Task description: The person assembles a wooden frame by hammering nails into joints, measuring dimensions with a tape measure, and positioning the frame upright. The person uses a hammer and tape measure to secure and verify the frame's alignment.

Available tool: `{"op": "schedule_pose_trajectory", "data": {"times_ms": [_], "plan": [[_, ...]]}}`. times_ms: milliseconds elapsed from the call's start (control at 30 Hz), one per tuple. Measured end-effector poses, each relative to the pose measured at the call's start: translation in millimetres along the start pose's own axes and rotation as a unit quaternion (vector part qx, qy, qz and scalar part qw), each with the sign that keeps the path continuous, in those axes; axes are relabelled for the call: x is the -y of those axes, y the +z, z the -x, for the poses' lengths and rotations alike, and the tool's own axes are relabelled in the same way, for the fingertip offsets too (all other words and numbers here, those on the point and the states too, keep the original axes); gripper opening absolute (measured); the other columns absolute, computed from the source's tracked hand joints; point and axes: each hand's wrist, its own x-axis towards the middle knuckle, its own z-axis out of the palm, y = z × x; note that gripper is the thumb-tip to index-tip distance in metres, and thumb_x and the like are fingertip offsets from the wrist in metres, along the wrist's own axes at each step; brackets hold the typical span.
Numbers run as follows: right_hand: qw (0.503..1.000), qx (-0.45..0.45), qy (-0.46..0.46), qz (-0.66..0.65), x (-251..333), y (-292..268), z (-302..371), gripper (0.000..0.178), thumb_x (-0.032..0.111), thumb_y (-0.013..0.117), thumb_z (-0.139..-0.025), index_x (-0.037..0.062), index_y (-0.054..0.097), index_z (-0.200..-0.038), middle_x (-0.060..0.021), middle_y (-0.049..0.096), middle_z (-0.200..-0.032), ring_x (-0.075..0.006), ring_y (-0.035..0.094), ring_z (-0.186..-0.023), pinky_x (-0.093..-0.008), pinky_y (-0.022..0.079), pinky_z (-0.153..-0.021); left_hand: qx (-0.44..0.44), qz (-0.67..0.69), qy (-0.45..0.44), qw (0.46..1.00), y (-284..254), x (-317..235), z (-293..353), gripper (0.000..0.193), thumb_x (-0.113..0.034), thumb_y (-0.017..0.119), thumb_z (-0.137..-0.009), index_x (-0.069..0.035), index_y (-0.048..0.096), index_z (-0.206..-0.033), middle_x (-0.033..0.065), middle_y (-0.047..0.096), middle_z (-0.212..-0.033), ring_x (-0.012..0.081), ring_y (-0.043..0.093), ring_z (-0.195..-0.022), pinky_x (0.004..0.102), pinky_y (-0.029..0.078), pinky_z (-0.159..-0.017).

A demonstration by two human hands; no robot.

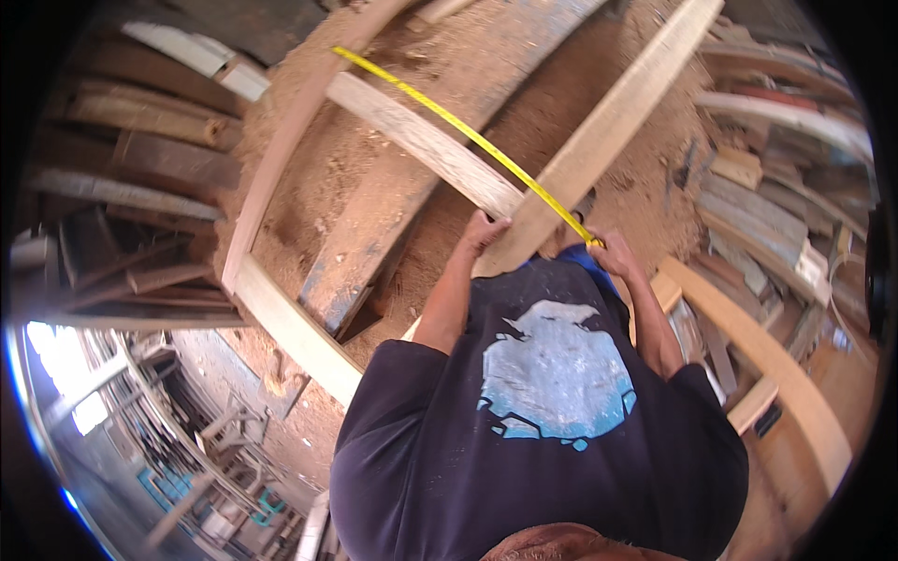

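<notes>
A yellow tape measure [477, 138] is drawn out across a pale wooden frame, from its far left side piece [292, 126] to the near right board [617, 126]. My right hand [613, 254] is closed on the case end of the tape, just past that board. My left hand [484, 231] grips the frame where a crossbar [426, 140] meets the right board; its fingertips are partly hidden. The tape runs almost alongside this crossbar. A second, lighter crossbar [297, 327] joins the left side piece nearer to me.
A dusty plank [374, 238] lies under the frame, with sawdust [645, 140] around it. Stacked timber [140, 173] fills the left side, and more offcuts [762, 220] lie right. A curved wooden frame [767, 346] stands by my right arm. Wooden pieces clutter the lower left.
</notes>
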Motion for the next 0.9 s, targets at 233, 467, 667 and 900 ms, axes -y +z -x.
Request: {"op": "schedule_pose_trajectory", "data": {"times_ms": [233, 467, 667, 900], "plan": [[0.998, 0.005, -0.024, -0.05, 35, 9, 4, 0.048, 0.016, 0.061, -0.078, -0.0043, 0.06, -0.123, -0.0202, 0.067, -0.111, -0.0275, 0.064, -0.103, -0.0376, 0.048, -0.091, -0.132, -0.047, 0.021, 0.99, -9, 31, -31, 0.077, -0.039, 0.08, -0.076, 0.013, 0.048, -0.123, 0.0227, 0.06, -0.119, 0.0267, 0.06, -0.106, 0.0364, 0.05, -0.087], [1.0, 0.013, -0.024, 0.001, -14, 12, 13, 0.037, 0.014, 0.061, -0.076, -0.0027, 0.066, -0.109, -0.0171, 0.068, -0.095, -0.0244, 0.063, -0.087, -0.0357, 0.048, -0.079, -0.362, -0.144, 0.122, 0.913, -37, -16, -25, 0.078, -0.026, 0.071, -0.081, 0.005, 0.032, -0.141, 0.0285, 0.044, -0.137, 0.043, 0.039, -0.131, 0.047, 0.031, -0.112], [0.996, 0.014, -0.03, 0.08, -13, 12, 21, 0.04, 0.019, 0.063, -0.076, -0.0012, 0.067, -0.11, -0.022, 0.069, -0.104, -0.0345, 0.065, -0.099, -0.0411, 0.049, -0.088, -0.328, -0.334, 0.242, 0.85, -59, -38, -36, 0.083, -0.018, 0.069, -0.078, 0.002, 0.026, -0.146, 0.0264, 0.031, -0.149, 0.0436, 0.027, -0.139, 0.0479, 0.024, -0.117], [0.997, 0.01, -0.024, 0.079, 10, 13, 22, 0.044, 0.023, 0.063, -0.078, -0.0013, 0.065, -0.115, -0.0238, 0.068, -0.107, -0.0367, 0.064, -0.104, -0.0419, 0.048, -0.092, -0.242, -0.426, 0.233, 0.84, -68, -49, -47, 0.084, -0.017, 0.069, -0.075, 0.001, 0.029, -0.147, 0.024, 0.028, -0.151, 0.0449, 0.024, -0.141, 0.0498, 0.024, -0.117]]}}
